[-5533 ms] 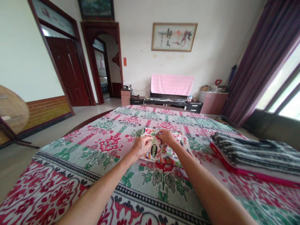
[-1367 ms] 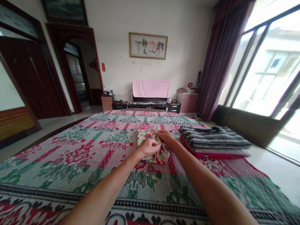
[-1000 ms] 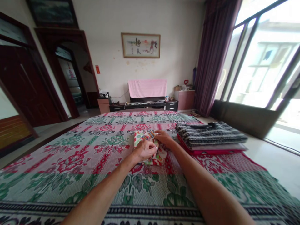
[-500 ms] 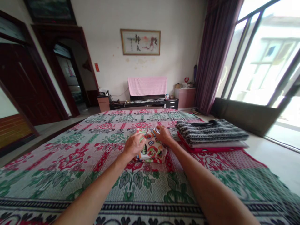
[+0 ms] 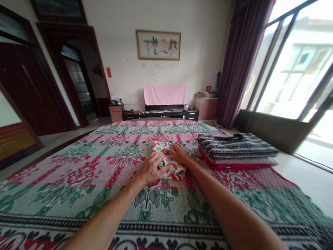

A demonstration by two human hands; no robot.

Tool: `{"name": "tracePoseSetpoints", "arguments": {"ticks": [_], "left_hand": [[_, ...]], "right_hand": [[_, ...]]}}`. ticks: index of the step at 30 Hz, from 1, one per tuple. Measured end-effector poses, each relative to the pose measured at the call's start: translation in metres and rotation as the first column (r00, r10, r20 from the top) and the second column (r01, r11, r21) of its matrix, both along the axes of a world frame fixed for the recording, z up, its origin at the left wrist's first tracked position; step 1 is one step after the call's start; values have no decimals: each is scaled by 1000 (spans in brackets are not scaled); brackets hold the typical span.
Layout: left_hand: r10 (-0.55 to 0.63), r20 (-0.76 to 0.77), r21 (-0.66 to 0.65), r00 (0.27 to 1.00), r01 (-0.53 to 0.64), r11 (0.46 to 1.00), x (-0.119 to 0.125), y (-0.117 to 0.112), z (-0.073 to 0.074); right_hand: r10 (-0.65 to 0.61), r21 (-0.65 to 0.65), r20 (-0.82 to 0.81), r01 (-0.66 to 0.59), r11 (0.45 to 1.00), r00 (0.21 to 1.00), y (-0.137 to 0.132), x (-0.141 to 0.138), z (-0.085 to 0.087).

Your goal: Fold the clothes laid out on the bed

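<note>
A folded piece of cloth with a colourful cartoon print lies as a small bundle on the flowered bed cover. Its exact kind I cannot tell. My left hand rests on the cloth's left side, fingers spread. On the upper right part of the bundle lies my right hand, its fingers stretched out flat. Both palms face down, and neither hand grips the cloth.
To the right a stack of folded clothes sits on the cover, topped by a black-and-white patterned garment. Beyond the bed's far edge stands a low black cabinet, with a pink cloth draped over something above it.
Both hands have loosened from the cloth's upper part and now lie flat on it. My left hand has shifted slightly toward me. The bundle looks flatter.
</note>
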State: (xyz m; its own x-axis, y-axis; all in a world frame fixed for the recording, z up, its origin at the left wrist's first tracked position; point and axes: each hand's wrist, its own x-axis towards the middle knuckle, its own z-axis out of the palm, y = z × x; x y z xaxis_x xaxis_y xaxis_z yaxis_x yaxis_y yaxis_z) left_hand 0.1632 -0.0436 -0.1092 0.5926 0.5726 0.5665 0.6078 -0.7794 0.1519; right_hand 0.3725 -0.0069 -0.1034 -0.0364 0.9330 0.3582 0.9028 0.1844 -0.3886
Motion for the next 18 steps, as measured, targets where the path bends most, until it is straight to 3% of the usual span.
{"name": "tracePoseSetpoints", "arguments": {"ticks": [6, 11, 14, 18], "left_hand": [[-228, -76, -86, 971, 222, 971, 0, -11, 17], [-333, -146, -164, 932, 309, 937, 3, -7, 20], [-313, -164, -160, 936, 287, 944, 5, -8, 19], [-162, -192, -142, 968, 136, 980, 4, -11, 24]], "right_hand": [[-122, -27, -63, 120, 992, 991, 17, 10, 2], [-137, -126, -31, 133, 983, 990, 39, 10, 7], [-119, -129, -10, 117, 985, 993, 49, 7, 8], [-81, -56, -15, 80, 995, 997, 47, 0, 14]]}}
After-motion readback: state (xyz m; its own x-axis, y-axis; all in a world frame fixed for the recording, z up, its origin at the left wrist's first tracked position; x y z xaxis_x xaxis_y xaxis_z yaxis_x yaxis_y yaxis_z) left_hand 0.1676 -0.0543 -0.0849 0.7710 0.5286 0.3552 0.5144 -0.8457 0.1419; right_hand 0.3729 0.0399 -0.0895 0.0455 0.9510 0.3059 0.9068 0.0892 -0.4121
